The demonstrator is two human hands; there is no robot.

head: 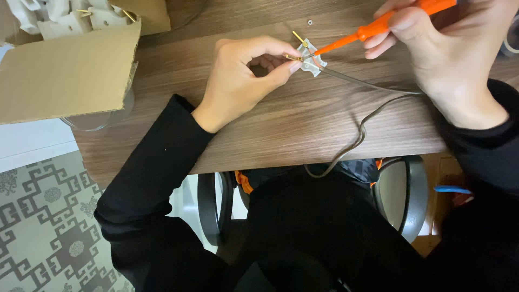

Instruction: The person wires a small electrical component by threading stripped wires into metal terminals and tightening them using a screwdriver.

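On the wooden table [281, 135], left hand [243, 81] pinching white plug [312, 60], right hand [448, 48] gripping orange screwdriver [373, 28], brown cardboard box [65, 75] far left.

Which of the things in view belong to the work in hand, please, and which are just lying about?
In use: white plug part pinched in left hand; orange screwdriver in right hand; grey cable.
Lying about: cardboard box of white parts; small screw.

head camera, looking steeply down, close

Your far left: brown cardboard box [65, 70] on table edge, flap open toward you, plain, holding white plug parts [59, 19] with brass pins. No labels, screens.
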